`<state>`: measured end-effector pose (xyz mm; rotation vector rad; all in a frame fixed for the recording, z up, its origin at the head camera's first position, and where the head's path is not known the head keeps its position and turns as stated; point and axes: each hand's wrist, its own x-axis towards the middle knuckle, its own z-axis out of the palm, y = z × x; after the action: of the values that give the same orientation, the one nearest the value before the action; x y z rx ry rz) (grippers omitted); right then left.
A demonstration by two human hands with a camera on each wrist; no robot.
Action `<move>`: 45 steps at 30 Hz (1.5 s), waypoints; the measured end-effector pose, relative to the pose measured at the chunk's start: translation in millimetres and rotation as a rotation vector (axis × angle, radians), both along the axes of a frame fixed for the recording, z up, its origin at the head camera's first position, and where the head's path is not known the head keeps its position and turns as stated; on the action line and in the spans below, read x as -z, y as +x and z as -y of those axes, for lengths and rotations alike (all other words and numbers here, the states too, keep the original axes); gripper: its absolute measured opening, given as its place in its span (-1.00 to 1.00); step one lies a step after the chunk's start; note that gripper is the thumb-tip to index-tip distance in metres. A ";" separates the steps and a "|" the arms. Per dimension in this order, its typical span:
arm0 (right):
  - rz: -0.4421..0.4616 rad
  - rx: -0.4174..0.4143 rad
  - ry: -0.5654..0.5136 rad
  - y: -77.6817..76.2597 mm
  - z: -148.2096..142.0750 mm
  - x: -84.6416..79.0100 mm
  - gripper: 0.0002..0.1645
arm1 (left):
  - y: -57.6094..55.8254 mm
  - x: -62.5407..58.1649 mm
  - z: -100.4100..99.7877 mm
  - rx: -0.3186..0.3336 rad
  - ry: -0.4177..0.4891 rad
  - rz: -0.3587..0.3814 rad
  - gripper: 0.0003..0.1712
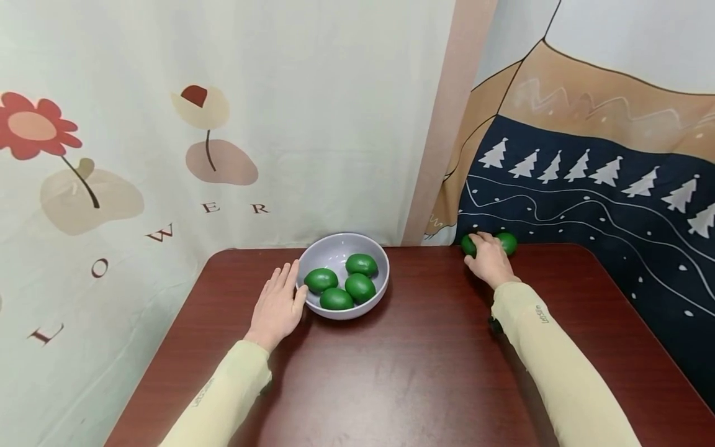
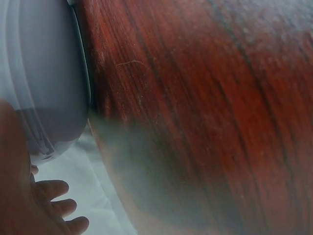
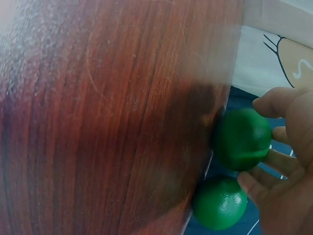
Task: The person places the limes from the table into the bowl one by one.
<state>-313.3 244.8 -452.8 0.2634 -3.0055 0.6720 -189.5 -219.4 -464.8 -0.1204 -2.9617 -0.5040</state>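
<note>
My left hand [image 1: 277, 308] lies along the left side of a pale lilac bowl [image 1: 343, 314], fingers straight and thumb at the rim. Several green limes [image 1: 360, 288] sit inside it. The left wrist view shows the bowl's outer wall [image 2: 46, 63] with fingertips [image 2: 57, 188] beyond it. At the table's back edge, my right hand [image 1: 490, 257] holds one lime [image 3: 243, 139], its thumb and fingers curved about it. A second lime [image 3: 220, 203] is right beside that one, near a fingertip; in the head view this lime [image 1: 507, 243] shows right of the hand.
The dark red wooden table [image 1: 391, 372] has rounded back corners. Behind it hangs a pale curtain [image 1: 335, 124] printed with flowers and letters. A dark blue cloth [image 1: 558, 205] with white trees hangs at the back right, close against the table edge.
</note>
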 end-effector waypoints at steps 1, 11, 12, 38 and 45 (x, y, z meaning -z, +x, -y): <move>-0.004 -0.001 0.001 0.2 -0.2 -0.2 -0.26 | -0.1 -0.4 -0.2 0.001 0.000 -0.002 -0.24; -0.007 0.001 -0.007 1.1 0.8 -1.6 -0.26 | 0.2 -3.5 0.3 0.009 -0.014 -0.014 -0.25; -0.008 0.001 -0.007 0.8 0.5 -0.9 -0.25 | 0.2 -3.3 0.3 0.009 -0.014 -0.013 -0.25; 0.038 0.043 -0.085 2.6 0.4 4.4 -0.21 | -0.3 -2.5 -0.4 0.005 -0.025 0.000 -0.24; 0.030 0.028 -0.072 3.9 1.1 5.0 -0.19 | -0.5 -1.6 -0.3 0.001 -0.026 0.007 -0.24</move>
<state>-309.4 243.6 -457.8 0.2088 -2.9992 0.7873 -190.0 -219.1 -463.2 -0.1228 -2.9762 -0.4669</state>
